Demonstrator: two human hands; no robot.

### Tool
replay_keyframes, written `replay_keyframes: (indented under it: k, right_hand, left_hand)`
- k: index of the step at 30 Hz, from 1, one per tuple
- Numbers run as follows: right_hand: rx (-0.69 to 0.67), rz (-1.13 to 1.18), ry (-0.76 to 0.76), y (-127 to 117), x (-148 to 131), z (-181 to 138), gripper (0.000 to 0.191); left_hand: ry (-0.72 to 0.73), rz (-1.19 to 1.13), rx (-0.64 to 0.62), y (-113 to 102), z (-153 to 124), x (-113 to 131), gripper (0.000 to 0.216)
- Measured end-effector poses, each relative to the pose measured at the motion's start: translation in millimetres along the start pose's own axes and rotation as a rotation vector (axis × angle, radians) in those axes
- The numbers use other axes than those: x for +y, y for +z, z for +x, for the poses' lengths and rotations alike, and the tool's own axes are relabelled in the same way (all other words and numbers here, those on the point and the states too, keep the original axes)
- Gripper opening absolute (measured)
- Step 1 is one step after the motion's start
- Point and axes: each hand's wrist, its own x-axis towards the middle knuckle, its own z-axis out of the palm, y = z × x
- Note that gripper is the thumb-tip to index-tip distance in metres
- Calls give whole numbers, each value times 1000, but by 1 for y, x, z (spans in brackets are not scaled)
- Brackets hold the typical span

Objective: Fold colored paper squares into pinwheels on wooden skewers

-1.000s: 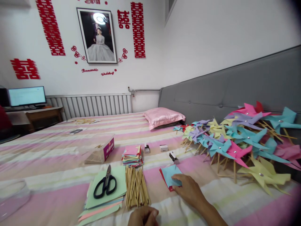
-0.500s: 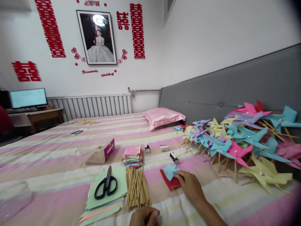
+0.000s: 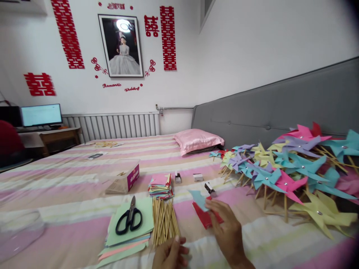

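From afar I see light-blue paper [image 3: 198, 199] and red paper [image 3: 201, 216]. The bedspread [image 3: 81, 205] is striped pink, white and yellow.

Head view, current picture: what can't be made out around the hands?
In the head view:
- Blue sheet: gripped part hidden by the right hand.
- Red paper: partly covered by both.
- Left hand: wrist cut off by the bottom edge.
- Purple label: fine print too small.

My right hand [image 3: 226, 220] was bare, as were its wrist [image 3: 237, 254] and the short stretch of forearm in view. My left hand [image 3: 169, 254] was bare too, its nails too small to make out clearly.
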Motion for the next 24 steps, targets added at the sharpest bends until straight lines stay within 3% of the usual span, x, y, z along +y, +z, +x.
replay_keyframes:
  k: [4,6,8,13,17,21,24]
  right_hand:
    - [-149,71,-214,11,-26,-16,23]
    - [-186,108,-286,17,-35,-23,24]
    - [-203,131,-323,21,-39,-27,25]
    - [-212,145,-277,22,-41,-26,25]
    - [-223,184,-141,23,-39,-29,25]
    - [-163,341,205,28,-35,-36,19]
    - [-152,652,475,33,-30,-39,34]
  left_hand:
    - [-239,-398,-46,-1,-3,17,47]
    - [-241,-600,-119,-1,-8,27,41]
    - [-171,-733,-115,-1,-13,35,35]
    - [-87,-595,9,-7,-19,37,30]
    - [-25,-440,119,-12,-16,31,26]
    - [8,-390,130,-14,-16,30,27]
    - [32,-342,144,-14,-17,29,30]
